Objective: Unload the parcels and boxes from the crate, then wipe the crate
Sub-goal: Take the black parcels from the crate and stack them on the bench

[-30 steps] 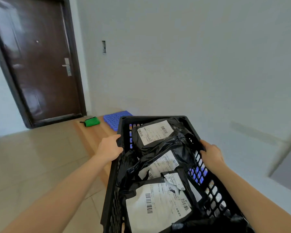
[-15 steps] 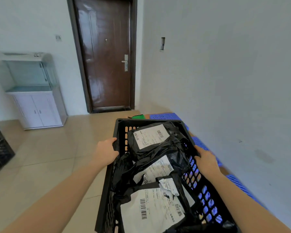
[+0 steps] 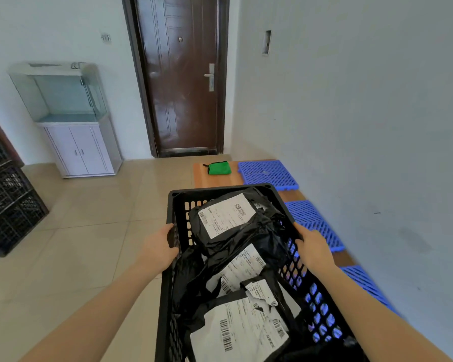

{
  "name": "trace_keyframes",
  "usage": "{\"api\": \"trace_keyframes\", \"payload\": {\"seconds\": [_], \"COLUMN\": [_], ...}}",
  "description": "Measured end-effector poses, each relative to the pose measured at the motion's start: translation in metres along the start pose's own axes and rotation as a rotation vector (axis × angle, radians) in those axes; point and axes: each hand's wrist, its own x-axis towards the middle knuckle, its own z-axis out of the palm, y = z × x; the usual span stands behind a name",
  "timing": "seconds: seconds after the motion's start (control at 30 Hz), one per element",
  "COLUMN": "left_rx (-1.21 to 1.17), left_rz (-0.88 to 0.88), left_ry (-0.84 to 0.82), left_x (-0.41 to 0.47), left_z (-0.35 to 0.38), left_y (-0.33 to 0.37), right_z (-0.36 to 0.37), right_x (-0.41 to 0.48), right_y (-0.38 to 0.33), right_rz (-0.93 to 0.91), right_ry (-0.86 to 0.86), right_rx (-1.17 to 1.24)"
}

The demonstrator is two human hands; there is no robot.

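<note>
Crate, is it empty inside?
No, the crate holds several black parcels with white labels piled inside it.

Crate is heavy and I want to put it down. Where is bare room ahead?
Widest free patch: the tiled floor between the white cabinet, the stacked black crates and the wooden board. A smaller bare strip of board lies between the green pouch and the far rim of the held crate. Along the right wall, blue mats cover most of it.

Black slotted crate [image 3: 221, 189], held up, w/ black poly parcels [image 3: 230, 220], white labels up.
</note>
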Motion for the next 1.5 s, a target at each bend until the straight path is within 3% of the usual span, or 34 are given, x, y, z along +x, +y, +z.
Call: {"api": "trace_keyframes", "payload": {"seconds": [0.2, 1.13, 1.4, 1.5], "left_rx": [0.002, -0.048, 0.082, 0.144], "left_rz": [0.032, 0.057, 0.11, 0.138], "left_ry": [0.025, 0.092, 0.024, 0.017], "left_x": [-0.008, 0.067, 0.074, 0.08], "left_z": [0.02, 0.026, 0.017, 0.005], "left_y": [0.025, 0.014, 0.003, 0.001], "right_z": [-0.015, 0.005, -0.003, -0.01], "right_x": [-0.003, 0.059, 0.053, 0.047], "right_y": [0.031, 0.008, 0.003, -0.005], "right_rz": [0.047, 0.019, 0.036, 0.045], "right_ry": [-0.01, 0.033, 0.022, 0.098], "right_rx": [-0.007, -0.048, 0.004, -0.124]}}
